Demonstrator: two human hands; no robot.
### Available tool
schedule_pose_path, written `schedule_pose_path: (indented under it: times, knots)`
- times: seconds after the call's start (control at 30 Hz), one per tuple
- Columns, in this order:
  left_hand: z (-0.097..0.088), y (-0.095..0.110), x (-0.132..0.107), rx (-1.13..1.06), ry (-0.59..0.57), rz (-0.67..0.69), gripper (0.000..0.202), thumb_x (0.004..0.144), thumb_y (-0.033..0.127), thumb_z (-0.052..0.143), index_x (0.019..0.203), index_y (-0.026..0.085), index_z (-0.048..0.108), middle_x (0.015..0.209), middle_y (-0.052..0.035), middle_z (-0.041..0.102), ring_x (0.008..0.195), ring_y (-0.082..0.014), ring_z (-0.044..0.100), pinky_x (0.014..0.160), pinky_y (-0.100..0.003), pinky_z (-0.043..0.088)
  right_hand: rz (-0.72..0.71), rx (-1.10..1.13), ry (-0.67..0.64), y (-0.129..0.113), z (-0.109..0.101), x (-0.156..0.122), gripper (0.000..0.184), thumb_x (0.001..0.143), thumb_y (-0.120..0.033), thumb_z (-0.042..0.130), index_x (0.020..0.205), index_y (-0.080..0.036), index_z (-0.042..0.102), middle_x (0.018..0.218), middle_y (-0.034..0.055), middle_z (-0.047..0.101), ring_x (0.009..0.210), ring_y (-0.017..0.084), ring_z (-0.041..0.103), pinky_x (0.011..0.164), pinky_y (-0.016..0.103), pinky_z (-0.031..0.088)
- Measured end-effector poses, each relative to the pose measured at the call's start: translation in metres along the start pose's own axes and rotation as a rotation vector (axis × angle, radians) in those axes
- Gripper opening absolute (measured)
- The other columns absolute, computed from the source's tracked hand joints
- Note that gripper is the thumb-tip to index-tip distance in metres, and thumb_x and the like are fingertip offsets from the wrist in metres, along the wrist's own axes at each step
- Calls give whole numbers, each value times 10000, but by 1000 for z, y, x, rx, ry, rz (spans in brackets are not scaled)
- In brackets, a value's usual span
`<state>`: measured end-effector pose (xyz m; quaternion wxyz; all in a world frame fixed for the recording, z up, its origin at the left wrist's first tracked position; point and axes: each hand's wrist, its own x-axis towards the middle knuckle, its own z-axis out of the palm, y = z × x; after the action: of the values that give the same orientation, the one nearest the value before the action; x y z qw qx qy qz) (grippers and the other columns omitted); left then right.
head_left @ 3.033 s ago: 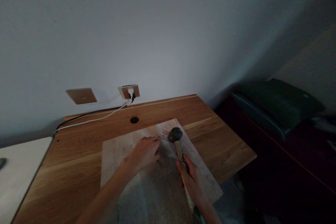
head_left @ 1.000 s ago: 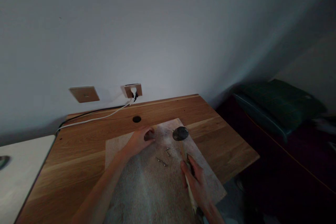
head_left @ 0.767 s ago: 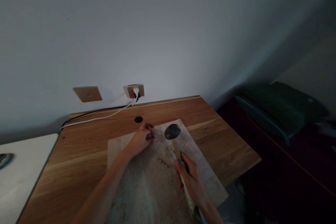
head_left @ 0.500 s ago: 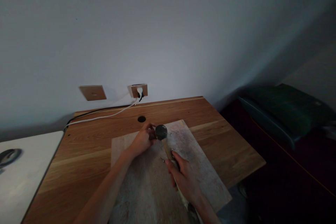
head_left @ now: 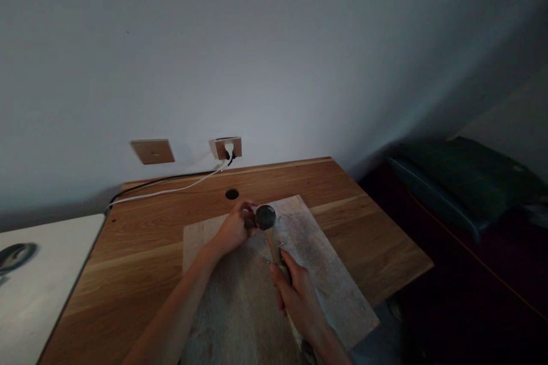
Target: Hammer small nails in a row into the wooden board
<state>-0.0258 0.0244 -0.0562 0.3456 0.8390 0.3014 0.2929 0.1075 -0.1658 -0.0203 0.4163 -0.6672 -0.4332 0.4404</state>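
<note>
My right hand is closed around the handle of a mallet. Its round, dark head hangs over the far part of a worn wooden board, and the pale handle slants back toward me. Just left of the head, my left hand rests low at the board with thumb and fingers bent in a pinch. Whatever those fingertips hold is hidden behind the mallet head. Two small shiny metal pieces, possibly nails, show beside the handle, one at its left and one at its right.
The board lies on a wooden table against a wall. White and black cables run along its back edge to a socket. A cable hole is behind the board. At left stands a white surface; at right, a dark green cushion.
The mallet head has shifted very slightly right in view, and my right hand has tilted a little with it. My left hand keeps its pinch in nearly the same place.
</note>
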Motion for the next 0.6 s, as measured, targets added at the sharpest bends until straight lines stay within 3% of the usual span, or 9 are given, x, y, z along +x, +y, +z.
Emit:
schedule_pose_path:
  times: [0.17, 0.6]
  knots:
    - [-1, 2, 0, 6, -5, -32, 86, 767, 102, 723, 776, 187, 735, 1239, -117, 612, 1045, -240, 655, 982, -388, 549, -10, 43, 24, 5, 1, 0, 391, 995, -591, 470, 1049, -212, 546, 488, -108, 468, 356, 94, 427, 333, 173, 337]
    - [-3, 7, 0, -9, -13, -39, 110, 762, 56, 704, 766, 166, 710, 1222, -122, 619, 1011, -218, 668, 938, -362, 554, -12, 105, 56, 3, -1, -3, 425, 982, -619, 478, 1038, -207, 566, 477, -105, 464, 363, 93, 398, 347, 179, 342]
